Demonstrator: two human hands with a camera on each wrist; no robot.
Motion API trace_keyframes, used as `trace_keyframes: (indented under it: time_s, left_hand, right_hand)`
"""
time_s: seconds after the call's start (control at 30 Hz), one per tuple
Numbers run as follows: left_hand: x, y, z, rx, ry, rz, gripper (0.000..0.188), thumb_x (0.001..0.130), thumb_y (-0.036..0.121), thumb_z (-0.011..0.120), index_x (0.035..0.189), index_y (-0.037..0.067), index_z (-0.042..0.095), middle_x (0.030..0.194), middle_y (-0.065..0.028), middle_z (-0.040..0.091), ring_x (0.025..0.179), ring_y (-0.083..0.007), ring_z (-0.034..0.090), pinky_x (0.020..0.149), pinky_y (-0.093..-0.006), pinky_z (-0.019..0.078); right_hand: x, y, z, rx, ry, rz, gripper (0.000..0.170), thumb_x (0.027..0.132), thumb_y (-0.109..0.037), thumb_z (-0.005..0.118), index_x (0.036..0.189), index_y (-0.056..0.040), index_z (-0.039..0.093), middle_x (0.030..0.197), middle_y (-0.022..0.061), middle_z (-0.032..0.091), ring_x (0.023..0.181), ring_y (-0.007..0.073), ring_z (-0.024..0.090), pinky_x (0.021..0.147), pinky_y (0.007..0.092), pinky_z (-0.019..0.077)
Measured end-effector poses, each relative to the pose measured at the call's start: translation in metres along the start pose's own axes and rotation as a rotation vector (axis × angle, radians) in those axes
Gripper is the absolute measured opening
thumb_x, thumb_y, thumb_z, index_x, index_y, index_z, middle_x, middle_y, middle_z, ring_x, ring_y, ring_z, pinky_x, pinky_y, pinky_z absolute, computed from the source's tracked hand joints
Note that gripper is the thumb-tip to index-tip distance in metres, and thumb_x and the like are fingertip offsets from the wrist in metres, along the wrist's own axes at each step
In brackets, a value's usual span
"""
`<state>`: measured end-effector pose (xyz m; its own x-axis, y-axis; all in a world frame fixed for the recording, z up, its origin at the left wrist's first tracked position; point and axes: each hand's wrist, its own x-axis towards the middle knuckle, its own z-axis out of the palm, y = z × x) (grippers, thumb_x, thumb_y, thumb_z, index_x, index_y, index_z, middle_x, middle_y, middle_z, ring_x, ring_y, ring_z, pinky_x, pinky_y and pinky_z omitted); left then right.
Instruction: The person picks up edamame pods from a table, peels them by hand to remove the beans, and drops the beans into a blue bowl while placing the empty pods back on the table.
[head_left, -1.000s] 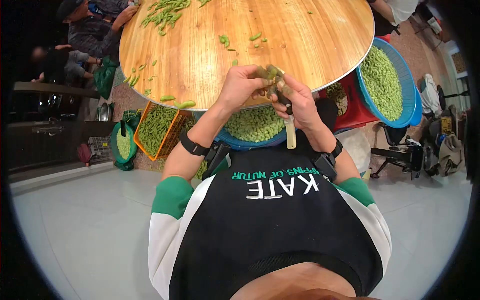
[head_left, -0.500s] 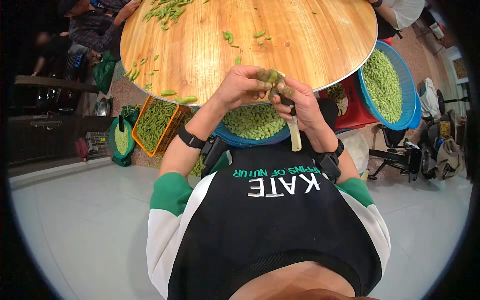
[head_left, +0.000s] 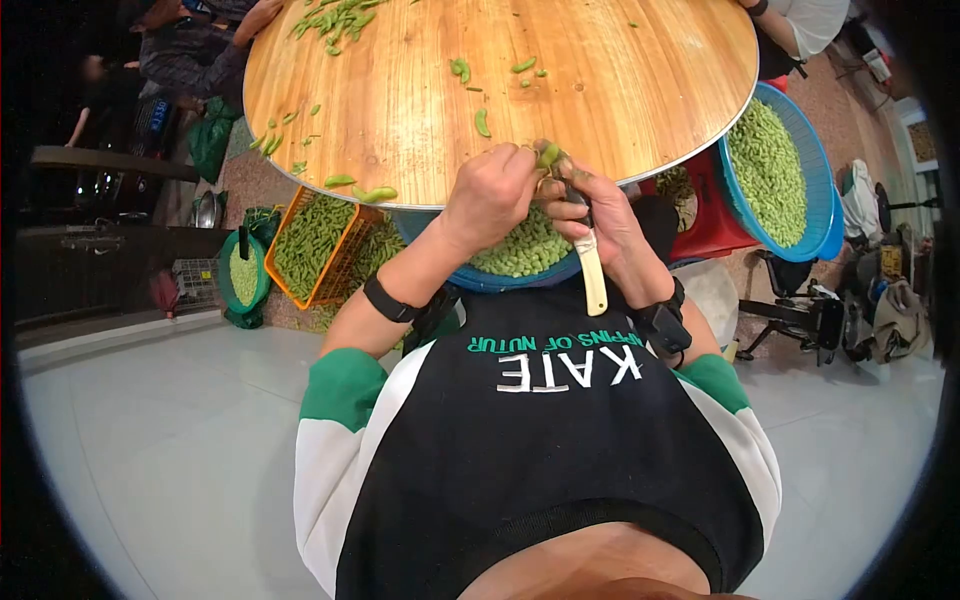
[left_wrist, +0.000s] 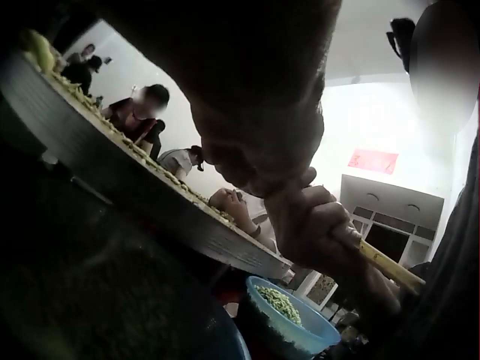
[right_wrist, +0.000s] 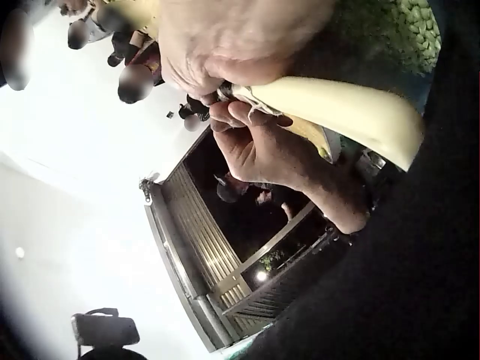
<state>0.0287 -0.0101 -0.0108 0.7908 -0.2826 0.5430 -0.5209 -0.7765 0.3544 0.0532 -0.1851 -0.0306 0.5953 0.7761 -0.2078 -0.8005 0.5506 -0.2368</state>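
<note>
My right hand grips a cream-handled tool. The handle points back toward my chest, with a wrapped band near its top, while its working end is hidden in my fingers. A green edamame pod shows between the two hands, at the right hand's fingertips. My left hand has its fingers curled and meets the right hand at the pod. In the right wrist view the left fingers pinch close to the tool's wrapped neck. Below both hands, a blue basin of shelled beans sits under the table edge.
The round wooden table bears scattered pods and a pod heap. An orange crate of pods stands left; a blue basket of shelled beans stands right beside a red stool. Other people sit around the table.
My left hand has turned from an extended pinch to a more curled grip, with its knuckles up. The tool's handle has swung slightly down and right. A pod nearby on the table is now fully visible.
</note>
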Motion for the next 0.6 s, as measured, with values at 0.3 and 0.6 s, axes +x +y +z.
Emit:
trace_keyframes:
  time_s: [0.3,0.6]
  left_hand:
    - [-0.004,0.01,-0.002,-0.821,-0.062,-0.704,0.011,0.083,0.005,0.055,0.08,-0.003,0.061,0.067,-0.0148,0.06,0.055,-0.0155,0.055,0.053,-0.0307,0.0453]
    - [-0.015,0.026,-0.009,-0.38,-0.045,-0.429,0.012,0.077,0.008,0.056,0.076,-0.003,0.056,0.067,-0.022,0.057,0.061,-0.0391,0.058,0.054,-0.0427,0.044]
  right_hand:
    - [-0.008,0.005,0.008,-0.438,0.087,-0.188,0.029,0.094,-0.013,0.052,0.122,-0.003,0.055,0.079,0.004,0.058,0.054,0.0063,0.046,0.043,0.0175,0.0363]
    - [0.005,0.009,-0.009,-1.829,0.17,-1.045,0.028,0.079,-0.001,0.062,0.106,0.0016,0.058,0.083,0.0149,0.059,0.068,0.0255,0.06,0.061,0.0325,0.0472]
